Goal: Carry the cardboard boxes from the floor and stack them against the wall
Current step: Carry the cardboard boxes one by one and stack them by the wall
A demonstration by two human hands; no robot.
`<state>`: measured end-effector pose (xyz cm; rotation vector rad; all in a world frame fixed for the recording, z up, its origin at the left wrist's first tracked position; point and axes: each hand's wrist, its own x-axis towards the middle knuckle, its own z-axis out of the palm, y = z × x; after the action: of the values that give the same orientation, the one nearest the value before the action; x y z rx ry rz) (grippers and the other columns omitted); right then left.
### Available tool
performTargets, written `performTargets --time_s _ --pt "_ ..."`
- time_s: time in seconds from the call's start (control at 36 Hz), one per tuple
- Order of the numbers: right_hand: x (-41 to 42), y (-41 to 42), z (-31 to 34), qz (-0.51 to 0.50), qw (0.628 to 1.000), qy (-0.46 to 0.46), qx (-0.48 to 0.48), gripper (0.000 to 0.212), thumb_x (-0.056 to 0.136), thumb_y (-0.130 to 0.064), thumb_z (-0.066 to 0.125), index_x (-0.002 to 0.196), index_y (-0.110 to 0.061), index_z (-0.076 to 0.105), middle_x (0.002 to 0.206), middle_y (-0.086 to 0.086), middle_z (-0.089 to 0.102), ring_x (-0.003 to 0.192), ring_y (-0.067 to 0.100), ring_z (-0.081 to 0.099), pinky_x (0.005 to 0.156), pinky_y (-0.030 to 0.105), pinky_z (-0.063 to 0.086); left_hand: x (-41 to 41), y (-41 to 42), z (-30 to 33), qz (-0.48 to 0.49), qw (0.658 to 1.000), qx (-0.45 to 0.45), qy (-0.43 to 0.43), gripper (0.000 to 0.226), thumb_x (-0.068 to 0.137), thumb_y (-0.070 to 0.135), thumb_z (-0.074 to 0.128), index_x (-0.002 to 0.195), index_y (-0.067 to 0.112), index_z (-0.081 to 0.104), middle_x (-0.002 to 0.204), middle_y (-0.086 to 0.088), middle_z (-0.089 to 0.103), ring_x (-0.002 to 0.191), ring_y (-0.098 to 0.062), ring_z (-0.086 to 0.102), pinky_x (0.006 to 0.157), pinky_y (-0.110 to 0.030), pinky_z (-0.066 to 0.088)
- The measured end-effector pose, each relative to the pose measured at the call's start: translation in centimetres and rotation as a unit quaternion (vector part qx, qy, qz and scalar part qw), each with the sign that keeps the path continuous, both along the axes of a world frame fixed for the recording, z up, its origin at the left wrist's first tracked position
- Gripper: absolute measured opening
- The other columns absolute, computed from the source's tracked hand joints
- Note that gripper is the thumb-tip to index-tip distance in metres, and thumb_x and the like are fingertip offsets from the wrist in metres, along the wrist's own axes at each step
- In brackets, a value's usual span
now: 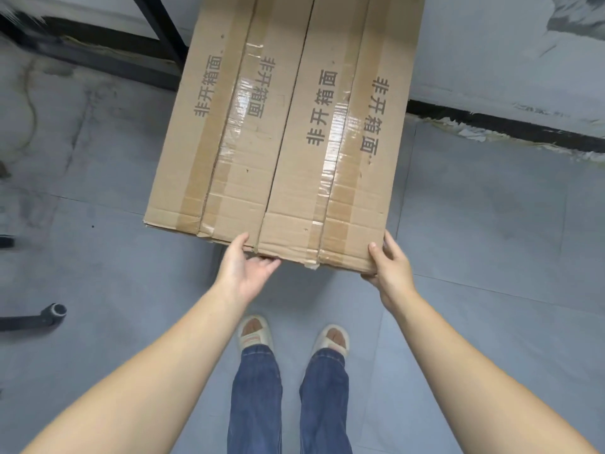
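Nearest, at 6 o'clock: blue denim jeans [288, 401] and pale open-toe slippers [255, 332] on the grey tile floor [491, 224], which is smooth, matte, scuffed and stained toward 9 o'clock. Both bare forearms reach forward to the near edge of one cardboard box [288, 126]. Left hand [240, 270] takes the near edge left of centre: thumb on the top face, fingers curled under the lip. Right hand [391, 268] takes the near right corner: thumb on top, palm against the side, fingers wrapped under, mostly hidden. Both hands clamp the box, so it's being carried or set down; can't tell whether the far end rests on anything. The box fills centre to 12 o'clock, a long flat rectangle of brown corrugated board, near edge crushed and frayed. A centre seam runs lengthwise, with two strips of brown tape and glossy clear tape over them, wrinkled and peeling. Four columns of printed grey characters on the top face. The far end points at the pale wall [491, 44] with black baseboard [507, 126] from 12 to 2 o'clock, torn tape or paper along its foot. Progress: this box is close to the wall, not yet placed. No stack in view, no other boxes in view, so count done or left is unknown. Black metal frame [157, 31] at 11 o'clock, dark tube end [55, 311] at 9 o'clock.
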<state>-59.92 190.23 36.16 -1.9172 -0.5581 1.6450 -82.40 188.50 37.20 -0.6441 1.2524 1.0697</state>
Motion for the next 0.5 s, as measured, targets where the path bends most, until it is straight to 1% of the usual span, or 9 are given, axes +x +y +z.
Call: performTargets --time_s 0.03,0.08,0.19,0.22,0.28,0.33,0.39,0.44,0.5 --pt "-0.2 0.7 -0.4 -0.009 1.000 -0.005 -0.005 0.038 0.100 -0.014 0.045 0.133 -0.033 0.049 0.118 -0.009 0.060 0.097 0.017 0.057 0.074 0.033 0.046 -0.5 0.6 -0.4 0.010 1.000 0.001 -0.009 0.068 0.098 0.027 0.045 0.151 0.002 0.011 0.156 -0.023 0.019 0.142 -0.037 0.026 0.112 -0.051 0.027" --pt "-0.6 1.6 -1.1 -0.013 0.999 -0.016 -0.027 0.039 0.101 -0.017 0.045 0.137 -0.030 0.048 0.120 -0.008 0.059 0.098 0.020 0.057 0.077 0.038 0.047 -1.1 1.2 -0.9 0.018 1.000 -0.004 -0.022 0.072 0.097 0.025 0.045 0.152 0.001 0.004 0.157 -0.025 0.013 0.144 -0.037 0.019 0.115 -0.052 0.023" --pt "-0.7 1.5 -1.4 0.005 0.998 -0.022 -0.055 0.032 0.101 -0.020 0.045 0.130 -0.031 0.052 0.114 -0.006 0.059 0.097 0.021 0.057 0.082 0.041 0.046 -1.5 0.9 -0.4 0.011 1.000 -0.017 -0.003 0.070 0.098 0.020 0.042 0.152 0.003 0.001 0.156 -0.024 0.017 0.143 -0.036 0.023 0.115 -0.050 0.024" --pt "-0.6 1.3 -1.2 0.005 0.998 -0.022 -0.059 0.030 0.101 -0.019 0.045 0.128 -0.028 0.053 0.113 -0.005 0.060 0.095 0.021 0.056 0.081 0.040 0.046 -1.7 0.6 -0.3 0.000 1.000 -0.017 0.008 0.070 0.099 0.020 0.042 0.152 0.003 0.000 0.156 -0.024 0.017 0.144 -0.036 0.023 0.114 -0.049 0.025" --pt "-0.3 1.2 -0.7 0.014 0.997 -0.022 -0.072 0.033 0.101 -0.018 0.045 0.134 -0.021 0.052 0.113 -0.002 0.059 0.093 0.019 0.056 0.083 0.039 0.046 -1.9 0.2 0.1 -0.023 0.999 -0.018 0.023 0.068 0.099 0.020 0.041 0.152 0.002 0.002 0.156 -0.023 0.017 0.144 -0.034 0.022 0.111 -0.048 0.027" --pt "-0.1 1.1 0.3 0.037 0.995 -0.026 -0.087 0.039 0.101 -0.019 0.047 0.139 -0.020 0.047 0.121 -0.001 0.056 0.100 0.017 0.053 0.093 0.043 0.045 -2.1 -0.1 0.8 -0.051 0.998 -0.021 0.037 0.064 0.100 0.020 0.040 0.151 0.000 0.008 0.155 -0.023 0.021 0.144 -0.031 0.024 0.110 -0.046 0.029" --pt "0.1 1.0 1.8 0.066 0.992 -0.038 -0.096 0.048 0.099 -0.022 0.050 0.145 -0.019 0.037 0.133 0.000 0.047 0.111 0.016 0.047 0.101 0.047 0.043 -2.2 -0.4 2.0 -0.090 0.994 -0.025 0.057 0.057 0.100 0.021 0.040 0.149 0.000 0.019 0.152 -0.021 0.030 0.141 -0.029 0.031 0.105 -0.043 0.034" --pt "0.4 1.0 3.8 0.106 0.988 -0.062 -0.096 0.057 0.098 -0.026 0.052 0.149 -0.018 0.029 0.144 0.005 0.039 0.125 0.020 0.043 0.103 0.046 0.042 -2.5 -0.8 3.7 -0.153 0.984 -0.028 0.087 0.048 0.100 0.019 0.042 0.144 0.002 0.031 0.148 -0.020 0.037 0.137 -0.028 0.038 0.102 -0.043 0.037" --pt "0.8 0.8 6.0 0.160 0.979 -0.089 -0.085 0.059 0.098 -0.030 0.052 0.150 -0.020 0.028 0.149 0.008 0.036 0.131 0.022 0.041 0.101 0.042 0.043 -2.8 -1.2 6.1 -0.233 0.965 -0.020 0.122 0.034 0.100 0.018 0.043 0.132 0.006 0.043 0.142 -0.020 0.044 0.131 -0.028 0.045 0.099 -0.043 0.040"
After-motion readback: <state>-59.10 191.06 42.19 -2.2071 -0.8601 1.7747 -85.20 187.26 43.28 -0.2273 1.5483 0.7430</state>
